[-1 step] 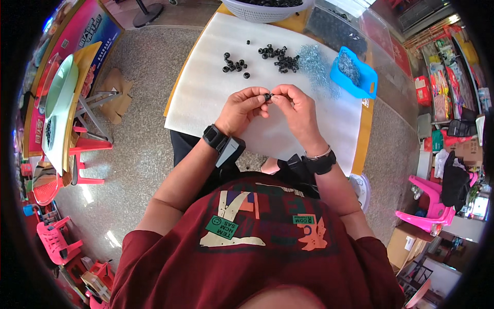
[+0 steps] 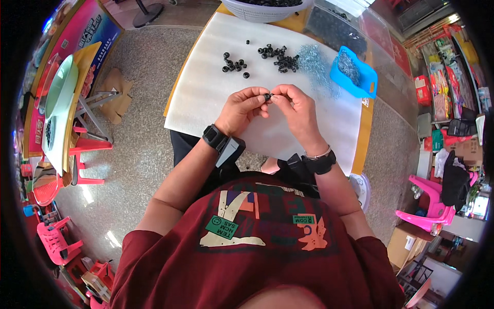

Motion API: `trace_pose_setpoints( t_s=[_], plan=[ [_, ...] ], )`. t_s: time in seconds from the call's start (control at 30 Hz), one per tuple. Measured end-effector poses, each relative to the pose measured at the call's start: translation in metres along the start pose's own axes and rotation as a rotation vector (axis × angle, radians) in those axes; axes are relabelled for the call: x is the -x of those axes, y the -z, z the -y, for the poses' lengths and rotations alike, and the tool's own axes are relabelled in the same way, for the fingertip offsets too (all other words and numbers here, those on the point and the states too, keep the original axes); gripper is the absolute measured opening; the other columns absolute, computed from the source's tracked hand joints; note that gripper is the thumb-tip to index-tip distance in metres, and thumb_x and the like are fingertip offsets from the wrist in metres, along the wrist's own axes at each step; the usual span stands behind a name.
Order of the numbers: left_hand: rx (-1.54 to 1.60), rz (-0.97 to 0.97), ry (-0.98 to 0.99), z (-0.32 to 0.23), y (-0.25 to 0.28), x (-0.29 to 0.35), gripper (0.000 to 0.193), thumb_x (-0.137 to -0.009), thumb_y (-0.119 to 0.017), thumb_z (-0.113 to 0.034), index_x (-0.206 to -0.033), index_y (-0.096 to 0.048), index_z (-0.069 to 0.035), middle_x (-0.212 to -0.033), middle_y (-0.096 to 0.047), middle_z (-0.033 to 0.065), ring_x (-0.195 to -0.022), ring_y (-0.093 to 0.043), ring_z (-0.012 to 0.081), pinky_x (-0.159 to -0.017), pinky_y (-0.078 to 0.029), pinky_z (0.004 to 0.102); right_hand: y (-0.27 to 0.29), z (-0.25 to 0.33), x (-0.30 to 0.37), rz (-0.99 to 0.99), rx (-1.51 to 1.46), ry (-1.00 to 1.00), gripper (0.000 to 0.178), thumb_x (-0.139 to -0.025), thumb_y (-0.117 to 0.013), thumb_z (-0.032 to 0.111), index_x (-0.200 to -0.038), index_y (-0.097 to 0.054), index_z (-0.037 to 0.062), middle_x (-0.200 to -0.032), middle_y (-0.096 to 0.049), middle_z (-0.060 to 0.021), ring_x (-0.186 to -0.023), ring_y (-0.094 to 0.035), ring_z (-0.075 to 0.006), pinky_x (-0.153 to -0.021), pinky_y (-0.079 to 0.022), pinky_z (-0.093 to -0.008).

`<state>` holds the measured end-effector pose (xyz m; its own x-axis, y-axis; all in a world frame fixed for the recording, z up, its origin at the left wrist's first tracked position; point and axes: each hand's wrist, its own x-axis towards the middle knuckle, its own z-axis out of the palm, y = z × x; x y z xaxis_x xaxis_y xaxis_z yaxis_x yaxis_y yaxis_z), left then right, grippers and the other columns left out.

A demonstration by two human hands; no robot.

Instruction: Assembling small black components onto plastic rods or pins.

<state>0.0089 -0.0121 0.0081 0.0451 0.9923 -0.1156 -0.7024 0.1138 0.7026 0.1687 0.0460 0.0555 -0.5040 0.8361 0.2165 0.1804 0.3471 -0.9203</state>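
Over the near part of the white-covered table (image 2: 206, 98), my two hands meet at a small black ring-like part (image 2: 267, 97). My left hand (image 2: 244, 108) pinches it between thumb and forefinger. The thumb and forefinger of my right hand (image 2: 293, 110) close on its right side; whether they hold a second tiny piece is hidden by the fingertips. Beyond my left hand lies a loose group of round black parts (image 2: 239, 66). Farther right are more black rings (image 2: 267, 52) and a pile of smaller black pieces (image 2: 287, 64). Tiny shiny bits (image 2: 314, 62) are scattered beside that pile.
A blue tray (image 2: 366, 82) holding shiny bits sits at the table's right edge. At the far edge stands a pale basket (image 2: 257, 14) of black parts. A side table with a green basin (image 2: 64, 85) and red stools (image 2: 85, 147) are on the left; a pink chair (image 2: 429, 201) stands right.
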Motion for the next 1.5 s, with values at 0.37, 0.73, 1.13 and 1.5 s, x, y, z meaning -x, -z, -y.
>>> trace_pose_setpoints(
  t_s=[0.37,0.73,1.13,1.5],
  plan=[
    [-0.189,-0.03,-0.018,0.006,-0.003,-0.001,0.021,-0.093,-0.053,-0.004,-0.112,-0.057,0.003,-0.092,-0.063,0.0074,-0.077,-0.061,0.0136,-0.072,-0.054,0.0269,0.001,0.001,0.004,-0.02,0.228,0.186,0.009,-0.082,-0.062,0.005,-0.089,-0.059,0.0016,-0.081,-0.061,-0.0115,-0.072,-0.06,-0.0263,-0.064,-0.048,-0.0348],
    [-0.252,-0.057,0.016,0.003,-0.009,-0.001,0.021,-0.094,-0.051,-0.006,-0.112,-0.057,0.003,-0.089,-0.063,0.0075,-0.076,-0.062,0.0136,-0.069,-0.053,0.0256,0.0,-0.009,0.01,-0.008,0.093,0.108,0.01,-0.082,-0.061,0.006,-0.09,-0.058,0.002,-0.084,-0.059,-0.011,-0.077,-0.058,-0.0296,-0.066,-0.048,-0.0374],
    [-0.223,-0.004,0.14,-0.004,-0.008,-0.003,0.029,-0.097,-0.048,-0.02,-0.111,-0.056,0.004,-0.085,-0.06,0.0056,-0.066,-0.055,0.0113,-0.06,-0.048,0.0259,-0.004,-0.009,0.015,-0.017,0.104,0.14,0.01,-0.081,-0.062,0.008,-0.088,-0.058,0.0027,-0.082,-0.057,-0.0102,-0.075,-0.057,-0.0292,-0.064,-0.046,-0.0376],
    [-0.269,-0.096,0.059,0.001,-0.009,-0.002,0.028,-0.099,-0.045,-0.023,-0.108,-0.057,0.001,-0.077,-0.051,0.0012,-0.065,-0.048,0.0088,-0.057,-0.041,0.022,-0.004,-0.01,0.013,-0.071,0.18,0.247,0.011,-0.082,-0.061,0.007,-0.091,-0.057,0.0017,-0.082,-0.057,-0.0117,-0.076,-0.057,-0.0302,-0.067,-0.046,-0.0388]
  ],
)
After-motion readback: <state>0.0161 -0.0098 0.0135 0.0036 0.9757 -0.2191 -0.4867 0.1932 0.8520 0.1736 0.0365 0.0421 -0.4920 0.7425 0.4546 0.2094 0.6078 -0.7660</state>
